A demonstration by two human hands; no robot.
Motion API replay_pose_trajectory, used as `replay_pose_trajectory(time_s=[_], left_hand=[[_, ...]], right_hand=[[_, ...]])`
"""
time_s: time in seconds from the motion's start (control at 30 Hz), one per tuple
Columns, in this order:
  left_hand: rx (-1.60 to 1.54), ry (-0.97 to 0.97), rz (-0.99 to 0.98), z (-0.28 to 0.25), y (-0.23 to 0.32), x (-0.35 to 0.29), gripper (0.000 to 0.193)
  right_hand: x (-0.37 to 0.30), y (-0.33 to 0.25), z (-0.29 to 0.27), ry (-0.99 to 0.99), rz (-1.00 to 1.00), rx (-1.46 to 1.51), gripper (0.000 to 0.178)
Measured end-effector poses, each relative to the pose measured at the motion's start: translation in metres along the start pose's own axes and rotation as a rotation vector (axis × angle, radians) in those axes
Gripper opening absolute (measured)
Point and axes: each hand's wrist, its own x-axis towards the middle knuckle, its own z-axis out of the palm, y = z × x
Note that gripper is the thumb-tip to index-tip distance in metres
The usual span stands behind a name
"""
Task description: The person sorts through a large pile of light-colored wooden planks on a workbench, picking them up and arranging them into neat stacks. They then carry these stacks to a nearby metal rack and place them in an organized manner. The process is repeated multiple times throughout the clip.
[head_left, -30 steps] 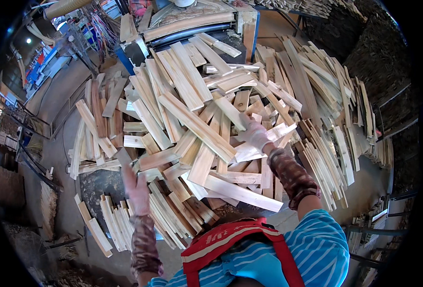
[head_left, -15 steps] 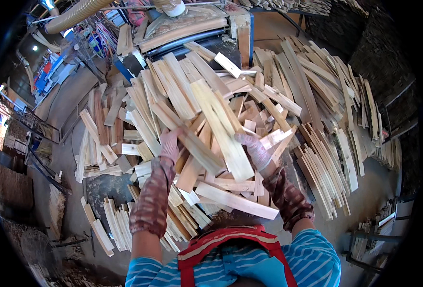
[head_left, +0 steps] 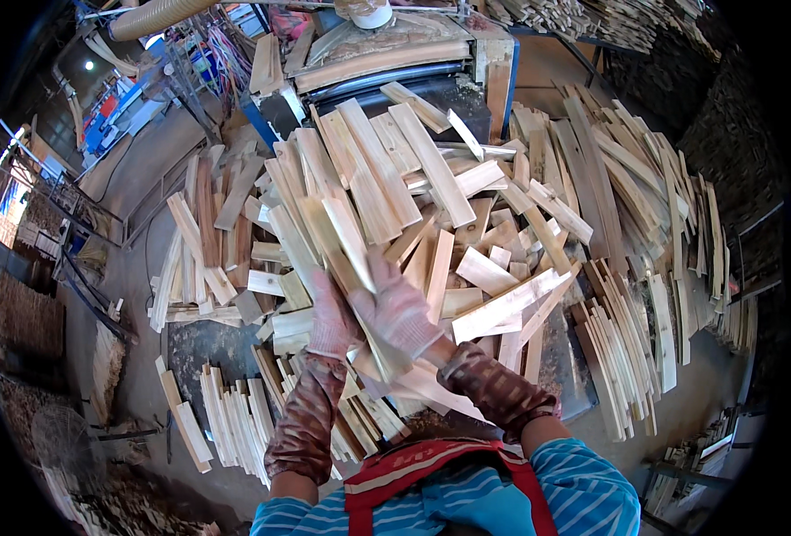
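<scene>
Two narrow wooden boards (head_left: 349,237) stand tilted together between my hands, over a loose heap of pale boards. My left hand (head_left: 329,320), in a light glove, grips them from the left side. From the right, my gloved right hand (head_left: 397,308) presses against the same boards, blurred a little by motion; its fingertips are partly hidden behind the wood. The lower ends of the boards reach down between my wrists. Beneath my right forearm lies a pale board (head_left: 436,389), partly covered.
Behind the heap stands a machine (head_left: 387,76) with a dark roller bed. Stacked strips (head_left: 619,344) lie on the right, upright bundles (head_left: 235,411) at the lower left, and a long pile of boards (head_left: 655,196) at the far right. A ribbed hose (head_left: 159,18) hangs at the upper left.
My right hand has moved left to meet my left hand. The two boards, spread apart before, are now brought side by side. The view has shifted slightly.
</scene>
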Motion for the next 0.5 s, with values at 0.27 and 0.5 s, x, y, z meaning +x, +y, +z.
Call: replay_pose_trajectory(time_s=[0.27,0.5], left_hand=[[0.189,0.272,0.034,-0.045,0.014,0.004,0.05],[0.29,0.447,0.145,-0.045,0.051,0.016,0.059]], right_hand=[[0.087,0.019,-0.019,-0.255,-0.059,-0.228,0.057],[0.151,0.095,0.027,0.014,0.112,-0.19,0.069]])
